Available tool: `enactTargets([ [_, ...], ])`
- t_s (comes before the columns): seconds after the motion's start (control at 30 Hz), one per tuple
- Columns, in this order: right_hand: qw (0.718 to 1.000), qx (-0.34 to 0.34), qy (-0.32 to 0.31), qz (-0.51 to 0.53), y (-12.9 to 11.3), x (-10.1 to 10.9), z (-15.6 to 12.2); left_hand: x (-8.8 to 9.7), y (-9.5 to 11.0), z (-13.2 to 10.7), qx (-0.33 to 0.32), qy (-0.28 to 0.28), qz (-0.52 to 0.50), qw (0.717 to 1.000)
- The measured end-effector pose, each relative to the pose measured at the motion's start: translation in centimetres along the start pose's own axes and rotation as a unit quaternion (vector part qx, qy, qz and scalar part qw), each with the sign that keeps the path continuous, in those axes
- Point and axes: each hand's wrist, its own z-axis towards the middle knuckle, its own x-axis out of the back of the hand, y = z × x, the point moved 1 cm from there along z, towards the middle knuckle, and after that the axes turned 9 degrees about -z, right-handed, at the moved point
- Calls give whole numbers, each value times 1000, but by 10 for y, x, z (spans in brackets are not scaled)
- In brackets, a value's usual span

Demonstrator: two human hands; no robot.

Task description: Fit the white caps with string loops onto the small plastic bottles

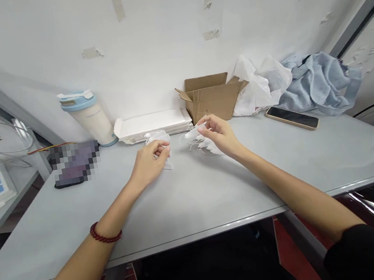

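Both my arms reach over a pale grey table (pixel 190 197). My left hand (pixel 149 163) is closed in a pinch on a small clear plastic packet (pixel 158 139) with something white inside. My right hand (pixel 218 135) is closed on a small white item (pixel 191 135) with thin white cords, held just above a little heap of similar white pieces (pixel 210 147) on the table. The two hands are a short way apart, near the table's far middle. A red bead bracelet (pixel 104 234) is on my left wrist.
At the back stand a blue-lidded cup (pixel 87 116), a flat stack of white trays (pixel 153 124), an open cardboard box (pixel 210 95), white bags (pixel 256 82) and a blue cloth (pixel 321 80). A phone (pixel 291 117) lies right; a dark blurred object (pixel 73 164) lies left.
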Motion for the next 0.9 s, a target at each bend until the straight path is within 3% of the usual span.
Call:
enactTargets([
  [0.2,991,-27,-22,126,-2,-1,1,-4,2,-2,8,-50,-33,998],
  [0.5,988,-38,-44,140,-6,-3,-1,-10,0,-6,7,-86,-63,994],
  [0.9,984,-26,-68,161,-4,-6,-2,-9,9,-8,-26,-85,-36,995],
])
